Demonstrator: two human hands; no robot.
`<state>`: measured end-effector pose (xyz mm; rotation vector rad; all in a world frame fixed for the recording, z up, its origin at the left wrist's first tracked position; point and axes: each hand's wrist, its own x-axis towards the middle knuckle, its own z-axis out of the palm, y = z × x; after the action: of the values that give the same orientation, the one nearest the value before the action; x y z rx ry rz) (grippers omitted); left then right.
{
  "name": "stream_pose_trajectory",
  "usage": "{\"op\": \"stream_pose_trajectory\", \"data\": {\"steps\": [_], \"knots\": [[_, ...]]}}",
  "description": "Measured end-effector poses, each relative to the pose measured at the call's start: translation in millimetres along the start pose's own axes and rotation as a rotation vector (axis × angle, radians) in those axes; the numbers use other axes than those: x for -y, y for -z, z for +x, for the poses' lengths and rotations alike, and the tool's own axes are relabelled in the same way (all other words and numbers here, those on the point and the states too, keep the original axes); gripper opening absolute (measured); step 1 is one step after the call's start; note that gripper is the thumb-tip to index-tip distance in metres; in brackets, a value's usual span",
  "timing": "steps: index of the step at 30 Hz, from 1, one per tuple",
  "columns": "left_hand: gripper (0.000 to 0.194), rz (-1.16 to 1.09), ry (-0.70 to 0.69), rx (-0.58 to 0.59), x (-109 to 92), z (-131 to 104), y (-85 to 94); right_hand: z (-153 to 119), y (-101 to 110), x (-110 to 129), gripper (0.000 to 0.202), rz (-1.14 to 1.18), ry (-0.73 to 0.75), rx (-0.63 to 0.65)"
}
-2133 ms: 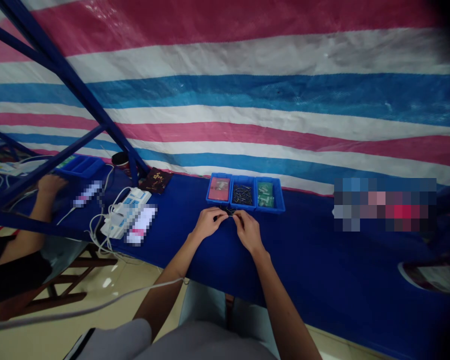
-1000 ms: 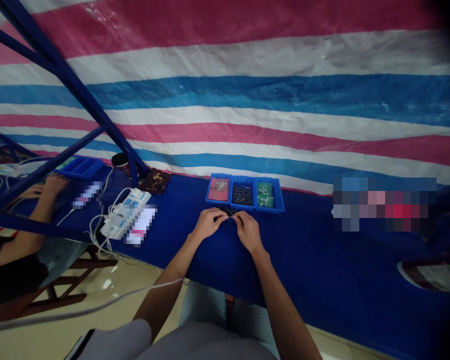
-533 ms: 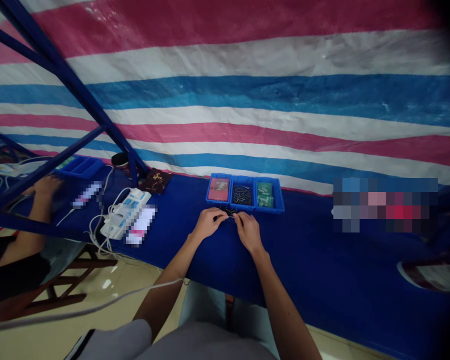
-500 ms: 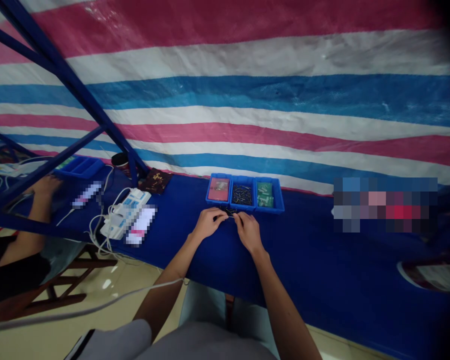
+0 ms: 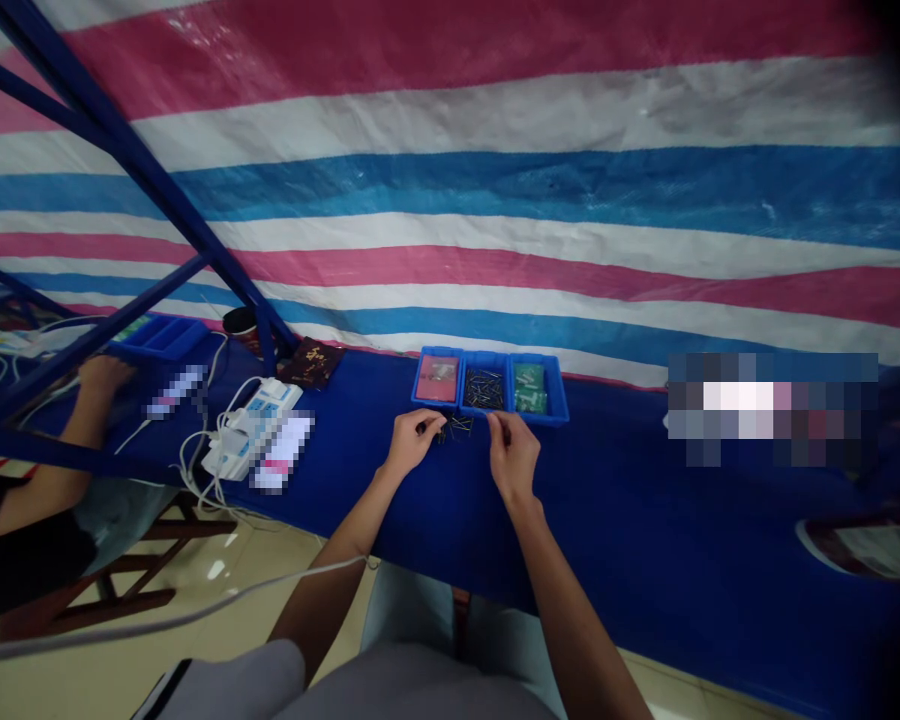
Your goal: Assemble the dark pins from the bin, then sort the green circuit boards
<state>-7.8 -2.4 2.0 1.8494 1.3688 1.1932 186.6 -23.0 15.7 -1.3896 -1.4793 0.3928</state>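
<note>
Three joined blue bins stand at the back of the blue table: the left bin (image 5: 418, 392) has a pink bottom and a small clear packet, the middle one holds many dark thin pieces (image 5: 484, 387), the right one green-and-white packets (image 5: 530, 388). Several thin dark pieces (image 5: 461, 424) lie loose in front of the bins. My left hand (image 5: 412, 442) is at their left side, fingertips pinched on something I cannot make out. To their right, my right hand (image 5: 514, 455) has its thumb and fingers pressed together below the middle bin; anything between them is too small to name.
A white power strip (image 5: 247, 425) with cables and a blurred-out phone (image 5: 283, 452) lie on the left, near a dark brown packet (image 5: 313, 362). Further left are another person's hand (image 5: 106, 375) and a blue frame (image 5: 157, 205). A cable (image 5: 270, 582) hangs across my left arm.
My right hand has moved right, away from my left hand, widening the space between them. The loose dark pieces now show more fully. The other person's hand has shifted slightly right.
</note>
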Motion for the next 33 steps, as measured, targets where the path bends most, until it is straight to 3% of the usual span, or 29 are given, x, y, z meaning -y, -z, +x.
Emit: {"op": "stream_pose_trajectory", "data": {"steps": [2,6,13,16,33], "knots": [[0.029,-0.016,0.024,-0.032,0.2,0.7,0.4,12.8,-0.6,5.4,0.038,-0.005,-0.033,-0.064],[0.032,-0.038,0.077,-0.080,1.0,1.2,-0.1,24.2,-7.2,5.9,0.040,-0.060,-0.063,-0.019],[0.032,-0.080,0.109,-0.118,4.4,1.5,1.1,-16.1,-20.9,-5.5,0.028,-0.091,0.061,0.304],[0.032,-0.092,0.116,-0.117,5.0,1.3,0.9,-24.2,-28.5,-6.9,0.022,-0.141,0.068,0.366],[0.031,-0.053,0.093,-0.065,8.6,1.0,-0.3,-27.5,-37.3,-2.9,0.013,-0.333,0.078,0.421]]}}
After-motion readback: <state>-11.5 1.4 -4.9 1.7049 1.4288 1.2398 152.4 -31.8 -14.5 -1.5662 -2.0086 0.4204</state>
